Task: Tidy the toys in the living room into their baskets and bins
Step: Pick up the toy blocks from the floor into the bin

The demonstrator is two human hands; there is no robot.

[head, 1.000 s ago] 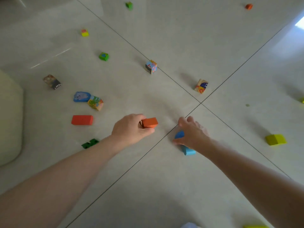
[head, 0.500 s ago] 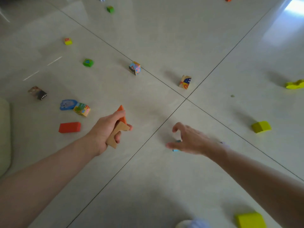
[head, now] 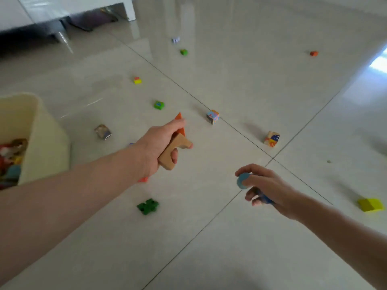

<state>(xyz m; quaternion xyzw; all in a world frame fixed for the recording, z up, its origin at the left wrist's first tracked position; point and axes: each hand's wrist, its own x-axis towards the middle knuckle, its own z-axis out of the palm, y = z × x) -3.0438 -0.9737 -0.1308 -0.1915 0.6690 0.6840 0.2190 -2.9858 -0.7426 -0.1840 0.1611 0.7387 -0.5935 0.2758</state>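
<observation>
Both hands loaded mid-collection: my left hand (head: 159, 147) grips an orange-and-tan wooden block (head: 174, 149), my right hand (head: 266, 188) clutches a blue rounded block (head: 243, 181), both right of the cream toy bin (head: 41, 139), where I judge they drop next.

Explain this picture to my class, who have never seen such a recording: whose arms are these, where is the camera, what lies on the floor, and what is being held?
No machine here: a person wears a camera on the head, looking down at their own arms. The left hand grips an orange-topped wooden block. The right hand has its fingers curled round a blue block. Toys lie scattered on the tiled floor: a dark green piece, a yellow block, picture cubes. At left stands a cream bin already holding toys.
</observation>
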